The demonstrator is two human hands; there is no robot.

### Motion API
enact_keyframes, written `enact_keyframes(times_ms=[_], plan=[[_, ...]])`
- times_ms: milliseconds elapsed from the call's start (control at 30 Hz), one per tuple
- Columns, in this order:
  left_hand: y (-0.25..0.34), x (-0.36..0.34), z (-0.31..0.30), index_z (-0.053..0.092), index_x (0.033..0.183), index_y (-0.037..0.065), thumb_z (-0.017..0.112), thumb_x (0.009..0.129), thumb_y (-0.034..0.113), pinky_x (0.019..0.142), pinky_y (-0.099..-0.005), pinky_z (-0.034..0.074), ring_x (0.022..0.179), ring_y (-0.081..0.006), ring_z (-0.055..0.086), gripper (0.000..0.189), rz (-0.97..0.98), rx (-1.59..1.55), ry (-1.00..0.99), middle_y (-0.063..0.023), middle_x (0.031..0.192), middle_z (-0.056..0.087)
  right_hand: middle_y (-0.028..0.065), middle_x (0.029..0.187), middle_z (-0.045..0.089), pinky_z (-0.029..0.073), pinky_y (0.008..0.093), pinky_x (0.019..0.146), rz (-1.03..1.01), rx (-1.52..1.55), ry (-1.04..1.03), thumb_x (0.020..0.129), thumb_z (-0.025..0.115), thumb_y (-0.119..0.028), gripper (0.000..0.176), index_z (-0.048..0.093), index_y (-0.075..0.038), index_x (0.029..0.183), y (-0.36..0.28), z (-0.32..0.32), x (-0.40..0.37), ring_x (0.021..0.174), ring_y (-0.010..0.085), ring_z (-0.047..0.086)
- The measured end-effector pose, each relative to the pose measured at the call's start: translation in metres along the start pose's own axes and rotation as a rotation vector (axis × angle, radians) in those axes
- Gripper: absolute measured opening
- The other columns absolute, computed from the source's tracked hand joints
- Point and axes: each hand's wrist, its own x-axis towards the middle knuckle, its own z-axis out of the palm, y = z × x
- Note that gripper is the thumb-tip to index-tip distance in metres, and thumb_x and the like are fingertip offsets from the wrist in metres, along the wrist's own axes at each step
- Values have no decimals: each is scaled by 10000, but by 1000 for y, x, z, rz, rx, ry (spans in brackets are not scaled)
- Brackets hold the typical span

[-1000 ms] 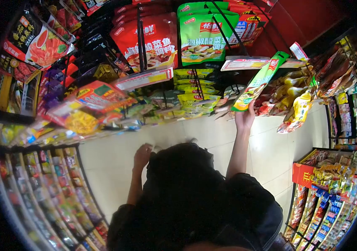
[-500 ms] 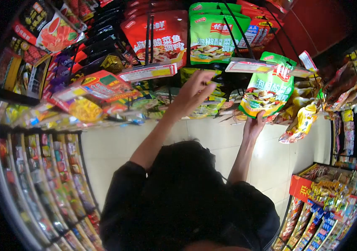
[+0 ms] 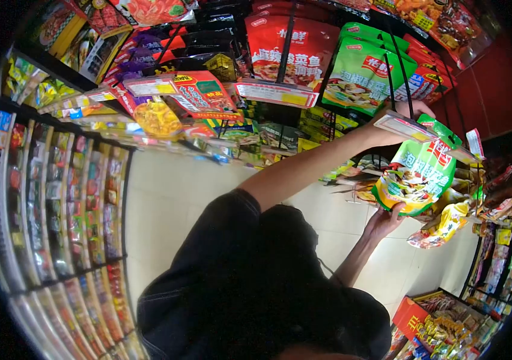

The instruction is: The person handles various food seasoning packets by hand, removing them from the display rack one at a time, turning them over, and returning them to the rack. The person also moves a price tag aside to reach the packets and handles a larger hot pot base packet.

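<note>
My right hand (image 3: 383,224) grips the bottom edge of a green food bag (image 3: 418,177), its thumb on the printed front. This bag is tilted below a metal hook and a price tag (image 3: 405,127). My left hand (image 3: 403,120) is up at the hook by the bag's top, its fingers bent and partly hidden behind the tag; what they hold cannot be made out. Just left of it, more green bags (image 3: 357,75) hang in a row, beside red bags (image 3: 289,51).
Hooks and price tags stick out from the rack. A yellow-and-white packet (image 3: 445,227) hangs low at the right. Shelves of small packets (image 3: 57,204) stand at the left, an orange-red box (image 3: 411,319) at the lower right. Pale floor tiles (image 3: 175,186) show below the rack.
My left hand has moved right, from in front of the lower packets to the hook by the green bag's top. The view has shifted, and my right hand still grips the bag's bottom.
</note>
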Motion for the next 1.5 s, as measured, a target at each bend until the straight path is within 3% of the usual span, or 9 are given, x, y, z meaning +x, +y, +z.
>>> enact_keyframes(times_ms=[133,467,567,700,833,867,1000,1233,1500], plan=[[8,13,14,696,1026,44,762,866,334,696,-272,517,816,-122,658,338,-17,-129,55,-51,912,700,164,1440,439,458,472,1062,50,-12,8,961,644,-250,652,307,6,1457,-5,3,-6,1281,271,490],[30,28,34,775,919,72,769,757,299,700,-282,521,759,-129,672,279,-242,-197,-67,-76,825,735,153,1474,400,451,493,1069,119,65,1,982,606,-267,646,274,-27,1482,0,11,-16,1314,275,457],[33,19,33,756,918,64,754,788,253,695,-286,516,754,-116,654,229,-187,-188,-127,-62,818,720,152,1465,410,471,470,1047,149,91,-13,984,603,-253,626,286,-27,1474,4,9,-16,1298,270,475],[21,-7,25,685,916,57,683,888,233,737,-287,509,824,-108,626,178,-111,-90,15,-47,862,678,152,1424,460,503,437,1005,216,53,-53,984,604,-221,583,323,-15,1451,14,-1,-19,1255,258,521],[8,-47,-5,607,987,44,755,844,163,730,-291,492,809,-106,602,238,-268,-331,108,-42,859,641,143,1386,502,546,410,946,315,-10,-45,994,578,-142,517,345,4,1431,20,0,-32,1204,246,569],[18,-51,-15,591,984,40,771,816,119,730,-279,486,808,-98,595,258,-285,-128,128,-31,869,638,143,1385,503,550,414,942,340,-11,-63,994,575,-134,508,350,6,1427,25,3,-35,1205,249,569],[34,-63,-44,614,979,32,776,762,53,794,-269,472,900,-114,597,272,-237,-103,272,-39,980,641,158,1369,506,570,426,921,402,-28,-120,990,573,-102,488,354,10,1410,33,27,-45,1188,260,584],[77,-59,-77,674,1000,26,748,731,30,947,-292,452,1027,-166,629,279,-173,120,272,-76,1066,681,145,1291,559,581,403,877,477,20,-215,985,581,-94,445,376,-17,1372,51,53,-48,1133,240,611],[85,-70,-77,669,1037,8,780,709,6,922,-288,477,1025,-155,628,347,-154,163,199,-70,1064,679,148,1332,546,543,464,936,480,80,-234,983,596,-120,463,370,-7,1372,52,59,-56,1178,266,589]])
